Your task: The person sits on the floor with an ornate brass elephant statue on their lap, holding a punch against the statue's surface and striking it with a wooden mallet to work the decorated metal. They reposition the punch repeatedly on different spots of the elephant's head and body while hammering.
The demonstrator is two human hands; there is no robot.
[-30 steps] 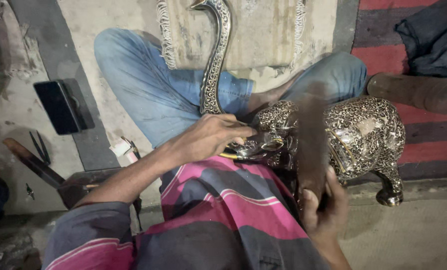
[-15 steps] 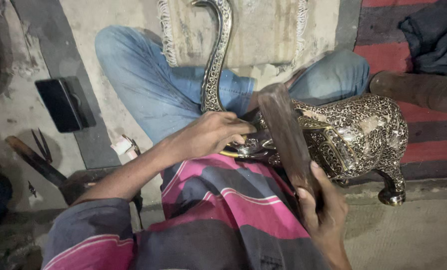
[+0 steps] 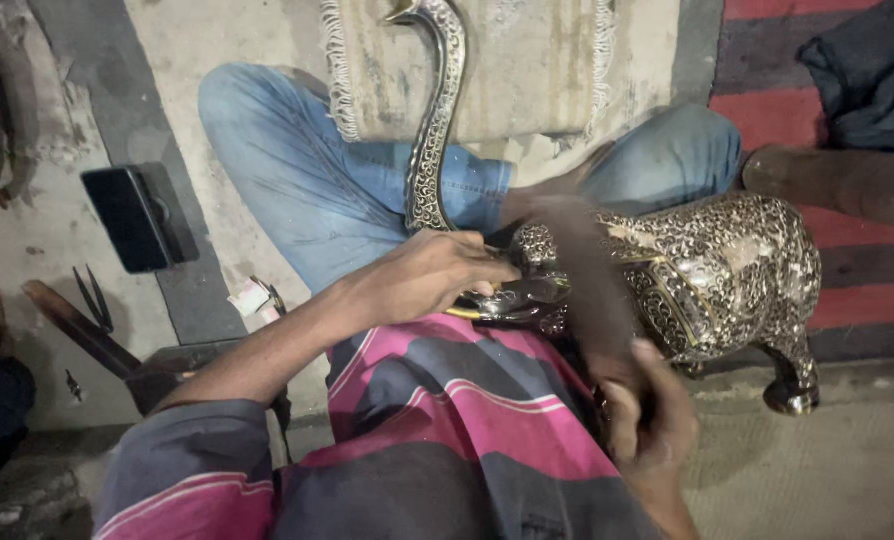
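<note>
An ornate metal elephant figure (image 3: pixel 727 270), covered in fine engraved pattern, lies across my lap with its curved trunk (image 3: pixel 435 120) reaching up over my legs. My left hand (image 3: pixel 432 275) rests on the figure's head end, fingers closed on a small tool I cannot make out. My right hand (image 3: pixel 647 420) grips a dark wooden mallet (image 3: pixel 582 270), which is motion-blurred above the figure's shoulder. I sit cross-legged in blue jeans and a pink-and-grey striped shirt.
A black phone (image 3: pixel 137 215) lies on the concrete floor at the left. Pliers (image 3: pixel 95 298) and a dark wooden tool (image 3: pixel 77 325) lie near it. A fringed beige mat (image 3: pixel 527 60) is ahead, a red striped rug (image 3: pixel 817 60) and a dark cloth (image 3: pixel 867 70) at the right.
The mallet in my right hand has swung between raised and struck positions and is now blurred over the figure. My left hand stays in place on the head end.
</note>
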